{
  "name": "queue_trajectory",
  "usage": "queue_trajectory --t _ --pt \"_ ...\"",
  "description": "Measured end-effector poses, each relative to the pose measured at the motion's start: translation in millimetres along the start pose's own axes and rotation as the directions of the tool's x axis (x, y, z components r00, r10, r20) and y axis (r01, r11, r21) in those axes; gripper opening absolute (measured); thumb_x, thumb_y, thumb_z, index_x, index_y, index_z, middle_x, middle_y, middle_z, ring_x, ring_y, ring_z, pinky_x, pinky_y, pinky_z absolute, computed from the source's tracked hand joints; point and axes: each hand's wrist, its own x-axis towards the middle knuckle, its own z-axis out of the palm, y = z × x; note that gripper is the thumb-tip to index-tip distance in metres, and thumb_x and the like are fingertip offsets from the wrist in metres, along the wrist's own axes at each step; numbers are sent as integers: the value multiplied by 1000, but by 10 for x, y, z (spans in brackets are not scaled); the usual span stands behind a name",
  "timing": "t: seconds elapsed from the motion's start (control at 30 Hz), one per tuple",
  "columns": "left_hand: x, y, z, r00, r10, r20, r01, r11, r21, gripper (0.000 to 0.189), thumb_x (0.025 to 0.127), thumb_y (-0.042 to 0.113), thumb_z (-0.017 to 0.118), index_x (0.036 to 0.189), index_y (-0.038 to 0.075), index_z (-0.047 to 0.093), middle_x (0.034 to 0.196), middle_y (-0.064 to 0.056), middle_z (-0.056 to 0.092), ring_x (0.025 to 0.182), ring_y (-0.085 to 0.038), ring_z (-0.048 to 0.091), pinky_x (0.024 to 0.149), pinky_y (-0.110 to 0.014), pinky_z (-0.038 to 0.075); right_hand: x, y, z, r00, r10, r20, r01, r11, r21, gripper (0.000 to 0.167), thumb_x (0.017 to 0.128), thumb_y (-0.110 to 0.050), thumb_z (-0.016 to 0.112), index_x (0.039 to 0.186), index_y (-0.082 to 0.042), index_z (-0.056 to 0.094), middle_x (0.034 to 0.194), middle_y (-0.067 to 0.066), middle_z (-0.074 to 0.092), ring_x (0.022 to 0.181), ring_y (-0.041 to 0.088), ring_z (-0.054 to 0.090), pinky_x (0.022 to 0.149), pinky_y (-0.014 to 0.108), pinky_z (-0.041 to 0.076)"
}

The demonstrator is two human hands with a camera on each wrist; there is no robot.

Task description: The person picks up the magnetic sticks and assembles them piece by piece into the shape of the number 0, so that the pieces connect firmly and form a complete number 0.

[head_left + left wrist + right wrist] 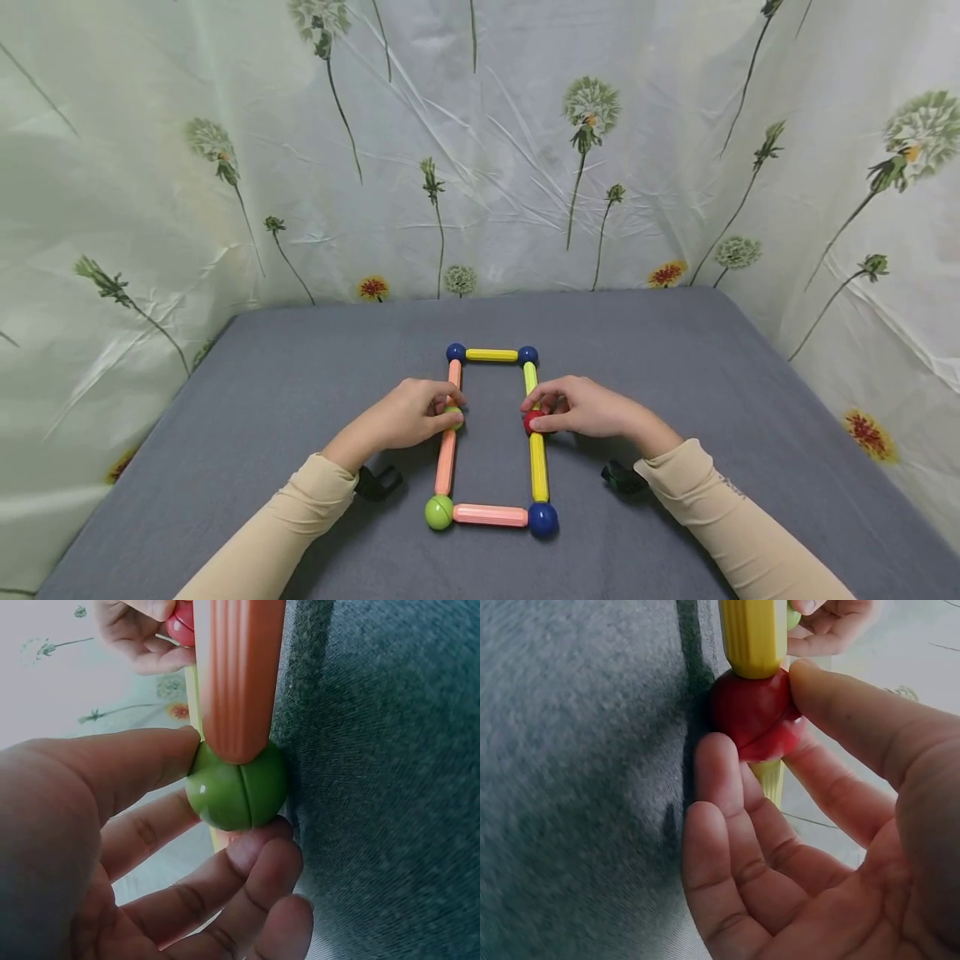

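A rectangle of ridged rods and balls lies on the grey cloth. At the middle of its left side, my left hand (408, 414) pinches a green ball (232, 787) between thumb and fingertips; a salmon rod (241, 675) joins this ball. Opposite, my right hand (600, 410) grips a red ball (754, 712), where a yellow rod (756, 634) meets it. A lime rod (531, 377) runs on from the red ball to a far blue ball (528, 355). The lower fingers of both hands are close to the cloth.
A yellow rod (491, 355) links the far blue corners, the left one a blue ball (456, 353). Along the near side, a pink rod (491, 515) joins a green ball (438, 512) and a larger blue ball (543, 520). Flowered curtain (510, 167) hangs behind the table (337, 350).
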Motion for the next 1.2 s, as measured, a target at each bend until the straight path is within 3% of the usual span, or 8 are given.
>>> queue_trajectory --t 0.33,1.2 --pt "-9 8 62 999 -11 -36 9 999 -51 12 102 20 74 113 15 77 75 4 54 64 -6 46 60 -23 38 5 -8 51 999 13 -38 -13 1000 10 29 101 -26 78 124 -9 76 100 0 74 85 15 65 74 27 54" --pt "-26 80 121 990 -80 -113 72 995 -72 9 101 17 74 109 14 77 76 3 54 66 -8 48 60 -25 38 11 1 58 996 8 -92 -13 999 -52 32 103 -28 75 131 -11 74 106 0 76 82 14 61 70 26 49"
